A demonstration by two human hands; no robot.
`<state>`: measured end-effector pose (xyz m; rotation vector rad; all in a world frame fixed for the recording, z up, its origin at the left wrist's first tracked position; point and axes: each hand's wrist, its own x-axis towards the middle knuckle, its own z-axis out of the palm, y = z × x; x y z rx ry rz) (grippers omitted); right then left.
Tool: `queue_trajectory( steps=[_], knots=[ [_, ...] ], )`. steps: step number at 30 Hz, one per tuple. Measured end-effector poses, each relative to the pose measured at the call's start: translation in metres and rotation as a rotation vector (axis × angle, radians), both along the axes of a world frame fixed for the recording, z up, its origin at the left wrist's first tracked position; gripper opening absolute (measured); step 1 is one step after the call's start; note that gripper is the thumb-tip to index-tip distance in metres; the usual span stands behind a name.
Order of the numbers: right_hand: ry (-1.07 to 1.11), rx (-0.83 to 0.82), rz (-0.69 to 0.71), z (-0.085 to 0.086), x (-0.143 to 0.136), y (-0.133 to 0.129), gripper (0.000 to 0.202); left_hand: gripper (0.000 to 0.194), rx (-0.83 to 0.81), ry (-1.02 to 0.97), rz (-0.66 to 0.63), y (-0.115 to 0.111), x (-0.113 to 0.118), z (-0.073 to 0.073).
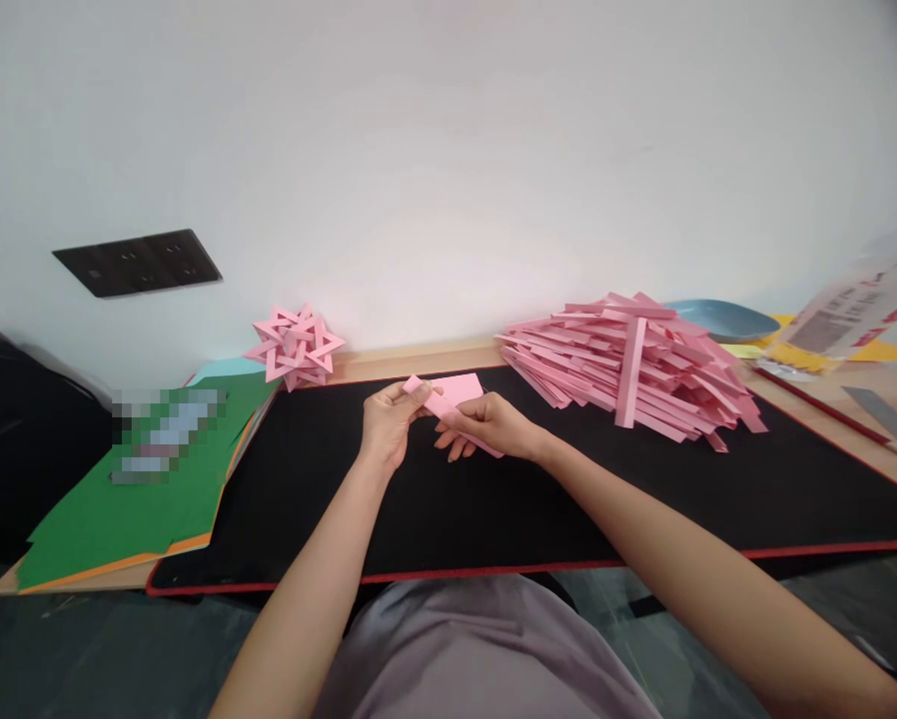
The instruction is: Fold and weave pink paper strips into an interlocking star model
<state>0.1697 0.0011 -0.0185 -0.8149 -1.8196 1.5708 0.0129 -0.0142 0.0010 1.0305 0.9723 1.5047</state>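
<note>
Pinching pink paper strip [438, 403] with left hand [386, 421] at far-left end, right hand [494, 425] toward near-right end, over black mat [448, 524]. Likely light, crease-prone; best gripped gently along edges.

Wall [448, 150]: pale, facing me
Sockets [138, 263]: dark panel, my left
Table [419, 358]: light wood
Floor [119, 649]: dark grey, below me

No text is legible; the plastic bag's [853, 312] print [872, 303] blurs.
</note>
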Motion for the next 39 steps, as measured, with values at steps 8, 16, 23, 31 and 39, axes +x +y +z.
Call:
queue_trajectory(
  steps=[8,16,23,31,39],
  knots=[
    [-0.014,-0.009,0.014,0.0001,-0.0001,-0.0002,0.048,0.028,-0.038,0.022,0.049,-0.0009,-0.0002,0.0015],
    [0.014,-0.013,0.048,0.0012,-0.0008,-0.0002,0.047,0.031,-0.003,0.018,0.139,0.0013,0.0008,-0.0014],
    [0.012,-0.02,0.031,0.0006,-0.0004,0.0001,0.047,0.034,-0.02,0.01,0.119,0.0013,0.0013,-0.0018],
    [-0.019,-0.025,-0.001,0.0011,0.0012,0.0,0.046,0.036,-0.064,0.027,0.031,0.0002,-0.0009,0.0021],
    [-0.01,-0.021,0.019,0.0012,0.0002,-0.0003,0.047,0.034,-0.051,0.0,0.076,0.0022,-0.0021,-0.0019]
  ],
)
